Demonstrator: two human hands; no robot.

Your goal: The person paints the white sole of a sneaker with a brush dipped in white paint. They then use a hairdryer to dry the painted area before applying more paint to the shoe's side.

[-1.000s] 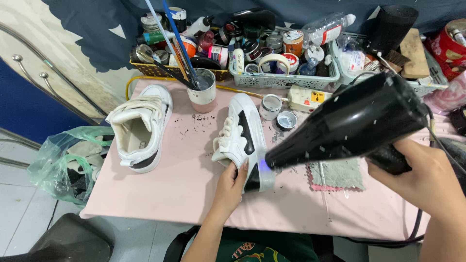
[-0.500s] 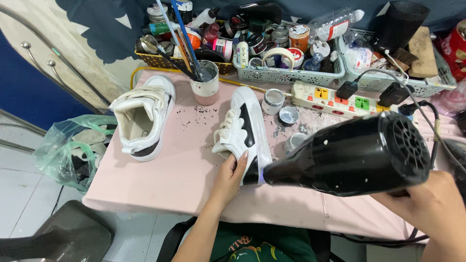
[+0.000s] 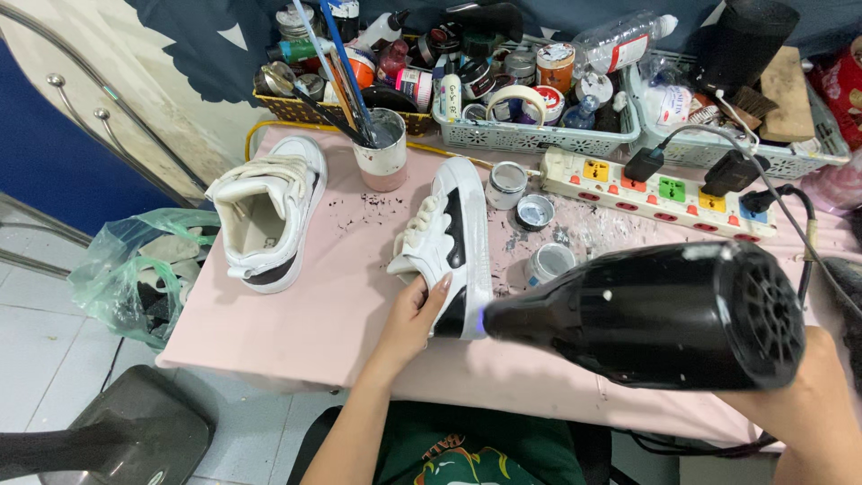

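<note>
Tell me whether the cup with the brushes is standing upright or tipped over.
Upright. The cup stands on the pink table, rim up, with brushes sticking out.

The left hand (image 3: 415,313) reaches forward, fingers curled in a grip; the right hand (image 3: 795,395) is closed, wrist raised.

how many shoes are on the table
2: one white shoe stands near the table's left edge, untouched; the other shoe lies mid-table, steadied by the left hand, with the black hair dryer aimed at it.
</note>
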